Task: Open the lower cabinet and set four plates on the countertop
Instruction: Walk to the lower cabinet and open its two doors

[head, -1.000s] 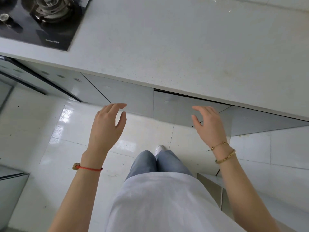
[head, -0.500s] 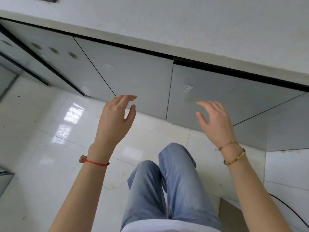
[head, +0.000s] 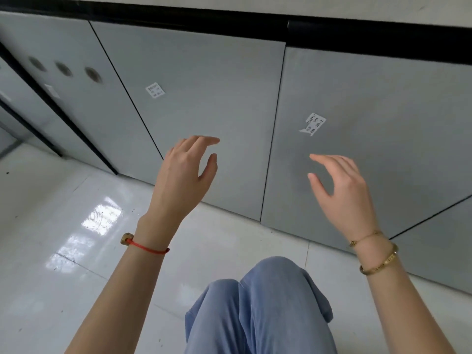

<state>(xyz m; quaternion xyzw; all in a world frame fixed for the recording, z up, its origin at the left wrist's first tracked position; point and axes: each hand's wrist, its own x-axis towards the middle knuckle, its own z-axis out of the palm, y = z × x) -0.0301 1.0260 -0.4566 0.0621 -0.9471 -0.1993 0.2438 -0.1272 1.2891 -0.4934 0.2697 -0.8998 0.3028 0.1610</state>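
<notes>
Both lower cabinet doors [head: 209, 118] are closed, grey panels under the black strip below the counter [head: 357, 6]. The left hand [head: 184, 175] and right hand [head: 342, 190] hover near the doors, fingers spread and loosely curled, holding nothing. No plates are in view

The pale stone countertop [head: 332, 3] shows only as a thin strip cut by the top edge, the print on the small white paper stickers [head: 313, 124] is too small to read, and the closed flat grey cabinet doors [head: 204, 98] hide everything inside — plates included.
</notes>
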